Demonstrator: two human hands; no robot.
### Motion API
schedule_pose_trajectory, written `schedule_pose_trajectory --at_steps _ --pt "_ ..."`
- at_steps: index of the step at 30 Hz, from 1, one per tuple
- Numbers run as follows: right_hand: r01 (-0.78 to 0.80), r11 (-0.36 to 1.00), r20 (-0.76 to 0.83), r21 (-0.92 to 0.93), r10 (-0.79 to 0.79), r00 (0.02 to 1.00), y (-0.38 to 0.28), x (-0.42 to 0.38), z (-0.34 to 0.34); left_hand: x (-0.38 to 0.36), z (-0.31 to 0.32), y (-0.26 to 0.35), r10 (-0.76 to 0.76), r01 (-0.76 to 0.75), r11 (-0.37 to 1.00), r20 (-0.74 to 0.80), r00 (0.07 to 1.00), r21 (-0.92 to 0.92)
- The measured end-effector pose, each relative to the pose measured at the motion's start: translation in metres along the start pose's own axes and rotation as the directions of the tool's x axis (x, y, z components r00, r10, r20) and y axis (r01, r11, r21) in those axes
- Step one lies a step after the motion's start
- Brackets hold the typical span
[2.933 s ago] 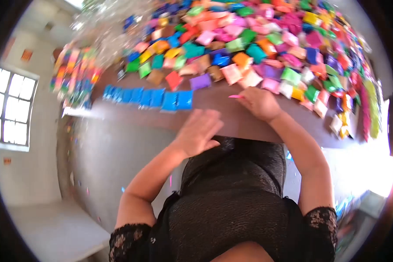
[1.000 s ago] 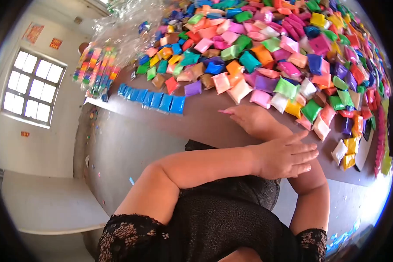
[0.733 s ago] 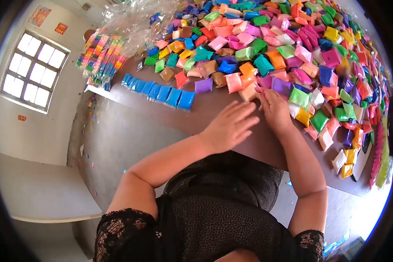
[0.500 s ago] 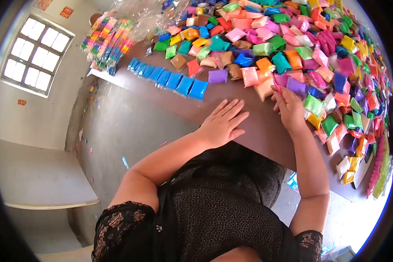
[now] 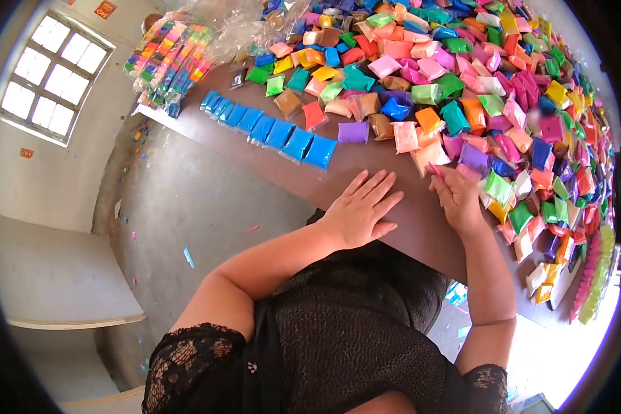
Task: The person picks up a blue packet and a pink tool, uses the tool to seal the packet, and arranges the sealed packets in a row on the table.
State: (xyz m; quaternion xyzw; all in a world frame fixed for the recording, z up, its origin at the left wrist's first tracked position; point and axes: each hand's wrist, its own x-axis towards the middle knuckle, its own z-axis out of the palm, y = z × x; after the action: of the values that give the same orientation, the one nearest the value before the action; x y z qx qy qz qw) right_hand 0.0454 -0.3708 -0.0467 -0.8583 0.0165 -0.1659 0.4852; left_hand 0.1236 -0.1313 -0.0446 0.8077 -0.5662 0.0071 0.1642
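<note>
My left hand lies flat on the brown table near its front edge, fingers spread and holding nothing. My right hand is closed in a pinch on a small thin pink item, just below a peach packet. Beyond my left hand, a row of blue packets runs up to the left. A purple packet lies right of the row's near end. The large pile of colourful packets spreads behind and to the right of my right hand.
Bagged multicoloured packets sit at the table's far left corner, beside clear plastic wrapping. Pink and lime strips hang at the right edge. A pale shelf stands lower left; scraps lie on the floor.
The view has shifted slightly, so the table items appear lower. My right hand, still pinching the pink item, has come a little nearer the table's front edge. My left hand stays flat.
</note>
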Motion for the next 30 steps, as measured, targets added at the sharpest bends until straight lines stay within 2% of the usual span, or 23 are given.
schedule_pose_trajectory --at_steps 4,7,9,11,12,13,15,16,17,19,20,22,23,24,26,27,28,30 --pt "-0.037 0.999 0.034 -0.019 0.037 0.999 0.0 0.003 0.004 0.0 0.0 -0.002 0.013 -0.013 1.0 -0.014 1.0 0.002" --pt "0.008 0.991 -0.031 -0.13 -0.012 0.999 0.0 0.004 0.01 0.0 0.001 -0.002 0.01 -0.011 1.0 -0.031 0.999 -0.01" --pt "0.157 0.915 -0.109 -0.372 -0.211 0.971 -0.009 0.006 0.012 0.003 -0.006 -0.004 0.037 -0.038 0.999 -0.071 0.997 -0.026" --pt "0.132 0.886 -0.136 -0.444 -0.213 0.968 -0.011 0.007 0.015 0.012 -0.018 -0.013 0.06 -0.065 0.997 -0.114 0.992 -0.04" --pt "0.107 0.861 -0.163 -0.498 -0.214 0.963 -0.01 0.008 0.017 0.026 -0.038 -0.024 -0.153 0.129 0.916 -0.034 0.988 -0.38" --pt "0.104 0.855 -0.16 -0.508 -0.212 0.964 -0.009 0.009 0.018 0.04 -0.053 -0.042 -0.318 0.314 0.689 0.118 0.941 -0.654" --pt "0.099 0.817 -0.094 -0.567 -0.184 0.978 -0.005 0.009 0.018 0.076 -0.053 -0.111 -0.534 0.344 0.724 -0.171 0.828 -0.598" --pt "0.092 0.812 -0.097 -0.577 -0.179 0.979 -0.005 0.01 0.019 0.094 -0.077 -0.133 -0.561 0.335 0.762 -0.307 0.769 -0.554" --pt "0.078 0.809 -0.088 -0.583 -0.159 0.983 -0.005 0.011 0.02 0.109 -0.094 -0.156 -0.646 0.44 0.718 -0.279 0.711 -0.54" --pt "0.063 0.8 -0.084 -0.596 -0.14 0.987 -0.004 0.013 0.02 0.139 -0.074 -0.236 -0.576 0.502 0.818 -0.422 0.701 -0.281" --pt "0.073 0.804 -0.077 -0.591 -0.147 0.986 -0.004 0.013 0.02 0.151 -0.075 -0.247 -0.572 0.495 0.82 -0.423 0.703 -0.287" --pt "0.077 0.804 -0.076 -0.59 -0.151 0.986 -0.004 0.012 0.02 0.168 -0.08 -0.255 -0.639 0.635 0.762 -0.307 0.705 -0.129" --pt "0.063 0.803 -0.076 -0.592 -0.134 0.988 -0.004 0.012 0.021 0.175 -0.076 -0.254 -0.629 0.641 0.762 -0.338 0.7 -0.091" --pt "0.048 0.803 -0.077 -0.594 -0.116 0.99 -0.004 0.012 0.021 0.179 -0.073 -0.255 -0.623 0.633 0.768 -0.338 0.706 -0.095" --pt "0.037 0.802 -0.073 -0.596 -0.1 0.992 -0.008 0.015 0.02 0.188 -0.063 -0.258 -0.466 0.549 0.819 -0.364 0.807 0.169" --pt "0.028 0.805 -0.067 -0.592 -0.084 0.994 -0.01 0.014 0.02 0.195 -0.052 -0.273 -0.412 0.495 0.84 -0.334 0.848 0.222" --pt "0.01 0.797 -0.084 -0.604 -0.076 0.994 -0.01 0.012 0.019 0.199 -0.048 -0.274 -0.394 0.475 0.853 -0.332 0.857 0.214" --pt "0.049 0.793 -0.071 -0.607 -0.116 0.991 -0.008 0.014 0.02 0.207 -0.043 -0.273 -0.461 0.541 0.812 -0.33 0.824 0.219"
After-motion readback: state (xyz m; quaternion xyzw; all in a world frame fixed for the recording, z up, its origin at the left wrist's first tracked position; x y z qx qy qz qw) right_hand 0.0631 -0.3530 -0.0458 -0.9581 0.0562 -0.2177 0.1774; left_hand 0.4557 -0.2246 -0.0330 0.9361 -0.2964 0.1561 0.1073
